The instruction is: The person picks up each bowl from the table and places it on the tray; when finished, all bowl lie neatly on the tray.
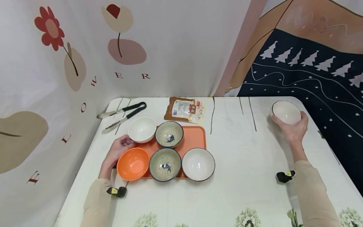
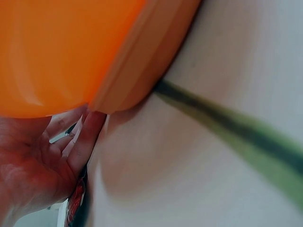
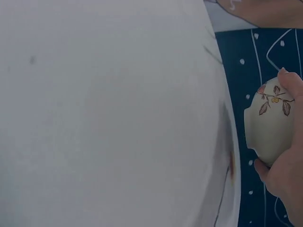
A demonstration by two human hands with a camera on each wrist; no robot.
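Note:
My right hand [image 1: 293, 127] grips a small bowl [image 1: 286, 111], white inside, at the table's far right corner. Its cream outside, printed with a leafy branch, shows in the right wrist view, with thumb and fingers round the bowl [image 3: 272, 125]. My left hand [image 1: 120, 148] is at the left edge of the orange tray [image 1: 195, 135], between a white bowl [image 1: 142, 130] and an orange bowl [image 1: 133, 164]. In the left wrist view its loosely bent fingers [image 2: 85, 146] reach the tray's underside near the orange bowl [image 2: 57, 52]; the fingertips are partly hidden.
Two speckled bowls with a blue fish, one farther back [image 1: 169, 134] and one nearer [image 1: 165, 164], and a dark-rimmed white bowl [image 1: 198, 164] are on the tray. Black-handled tongs [image 1: 127, 116] and a brown-and-white food packet [image 1: 184, 110] lie behind. A patterned cloth [image 1: 184, 47] hangs along the far edge.

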